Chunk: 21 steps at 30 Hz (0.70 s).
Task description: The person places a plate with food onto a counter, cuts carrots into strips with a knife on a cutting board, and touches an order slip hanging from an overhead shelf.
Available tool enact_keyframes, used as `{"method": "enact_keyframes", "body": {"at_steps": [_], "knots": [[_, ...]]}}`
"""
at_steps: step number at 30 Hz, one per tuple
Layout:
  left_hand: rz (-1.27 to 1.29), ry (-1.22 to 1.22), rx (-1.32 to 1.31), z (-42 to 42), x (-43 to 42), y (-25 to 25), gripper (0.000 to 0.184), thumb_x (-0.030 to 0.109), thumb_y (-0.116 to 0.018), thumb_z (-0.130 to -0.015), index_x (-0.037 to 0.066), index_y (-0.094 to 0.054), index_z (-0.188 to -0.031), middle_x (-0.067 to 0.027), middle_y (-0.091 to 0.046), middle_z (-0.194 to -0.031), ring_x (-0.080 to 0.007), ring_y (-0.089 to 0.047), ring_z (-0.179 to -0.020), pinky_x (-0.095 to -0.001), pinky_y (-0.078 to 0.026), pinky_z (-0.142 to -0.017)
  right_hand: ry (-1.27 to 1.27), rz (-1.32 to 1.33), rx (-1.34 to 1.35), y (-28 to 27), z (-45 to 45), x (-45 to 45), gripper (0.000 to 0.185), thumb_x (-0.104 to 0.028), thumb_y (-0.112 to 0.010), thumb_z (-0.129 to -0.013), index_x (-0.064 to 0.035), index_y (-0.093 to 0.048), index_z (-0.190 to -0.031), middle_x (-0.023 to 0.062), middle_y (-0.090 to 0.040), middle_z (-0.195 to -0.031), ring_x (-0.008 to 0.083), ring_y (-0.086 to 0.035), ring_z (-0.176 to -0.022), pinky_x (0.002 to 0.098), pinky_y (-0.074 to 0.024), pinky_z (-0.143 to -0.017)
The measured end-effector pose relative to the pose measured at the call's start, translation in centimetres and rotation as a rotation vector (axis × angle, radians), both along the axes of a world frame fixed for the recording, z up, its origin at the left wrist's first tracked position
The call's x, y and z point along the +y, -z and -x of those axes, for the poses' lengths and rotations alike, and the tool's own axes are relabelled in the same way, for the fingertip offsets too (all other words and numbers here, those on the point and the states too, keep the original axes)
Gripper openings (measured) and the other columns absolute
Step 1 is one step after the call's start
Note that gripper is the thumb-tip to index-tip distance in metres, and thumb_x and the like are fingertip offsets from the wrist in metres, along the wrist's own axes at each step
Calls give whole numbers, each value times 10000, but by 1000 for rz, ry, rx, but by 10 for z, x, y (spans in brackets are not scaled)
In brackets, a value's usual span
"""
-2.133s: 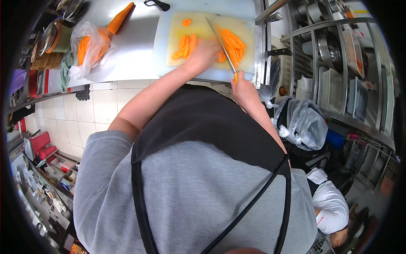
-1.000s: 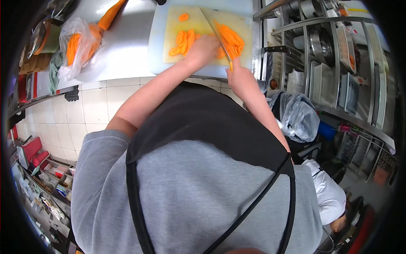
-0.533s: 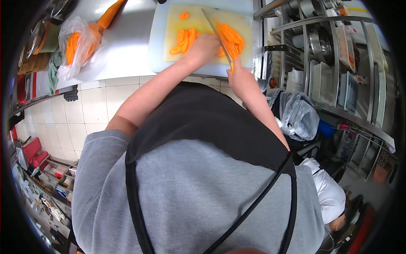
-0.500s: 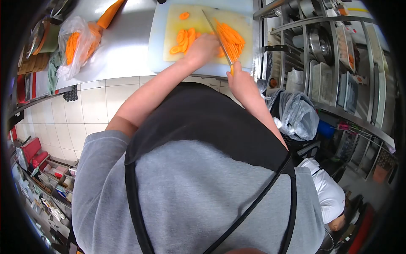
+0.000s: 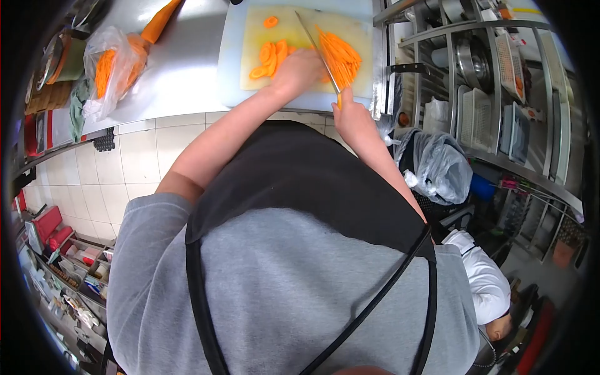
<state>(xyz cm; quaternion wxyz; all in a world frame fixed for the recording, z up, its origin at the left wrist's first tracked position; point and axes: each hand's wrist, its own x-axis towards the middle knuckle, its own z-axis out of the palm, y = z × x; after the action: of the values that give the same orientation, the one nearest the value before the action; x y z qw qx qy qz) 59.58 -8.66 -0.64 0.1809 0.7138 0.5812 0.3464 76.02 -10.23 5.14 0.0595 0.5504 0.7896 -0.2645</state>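
My right hand point(image 5: 353, 114) is closed round the yellow handle of a long knife point(image 5: 317, 51), whose blade slants up and left across the yellowish cutting board point(image 5: 300, 24). Left of the blade, my left hand point(image 5: 300, 70) bends over carrot slices, its fingertips close to the blade and partly hidden. Thin carrot strips point(image 5: 341, 59) lie fanned out to the right of the blade. Several carrot slices point(image 5: 270, 57) overlap at the left of my left hand, and a single slice point(image 5: 270, 22) lies near the board's upper left.
A plastic bag of shredded carrot point(image 5: 114, 69) and a whole carrot point(image 5: 159, 22) lie on the steel counter point(image 5: 187, 69). Another knife point(image 5: 407, 68) is at the counter's right edge. A metal rack point(image 5: 494, 28) stands right. A person in white point(image 5: 481, 278) is at lower right.
Compared with the oldest frame, the view has shifted slightly, so the counter things appear further left. The knife has moved slightly left relative to the carrot strips. Both hands keep their places at the board.
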Motion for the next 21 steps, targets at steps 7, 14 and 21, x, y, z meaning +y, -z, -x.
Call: {"method": "enact_keyframes", "body": {"at_steps": [7, 14, 21], "knots": [[-36, 32, -9, 2, -4, -17, 143, 70, -647, -674, 9, -639, -803, -80, -607, -848, -269, -536, -833, -350, -448, -745, -89, -151, 123, 24, 14, 32, 256, -189, -488, -845, 16, -372, -944, 300, -560, -727, 472, -541, -722, 522, -427, -649], [-14, 0, -1, 2, -1, -2, 130, 64, -643, -678, 17, -640, -799, -66, -608, -832, -256, -536, -821, -352, -450, -734, -13, -48, 19, 5, 2, 4, 253, -179, -492, -840, 21, -374, -940, 293, -566, -727, 471, -545, -721, 523, -431, -651], [-22, 6, -19, 1, -2, -6, 112, 67, -647, -677, 22, -641, -779, -62, -607, -822, -252, -537, -798, -344, -452, -716, -44, -21, 35, 17, 27, 34, 215, -154, -415, -836, 5, -390, -978, 301, -559, -894, 457, -537, -853, 512, -416, -741]]}}
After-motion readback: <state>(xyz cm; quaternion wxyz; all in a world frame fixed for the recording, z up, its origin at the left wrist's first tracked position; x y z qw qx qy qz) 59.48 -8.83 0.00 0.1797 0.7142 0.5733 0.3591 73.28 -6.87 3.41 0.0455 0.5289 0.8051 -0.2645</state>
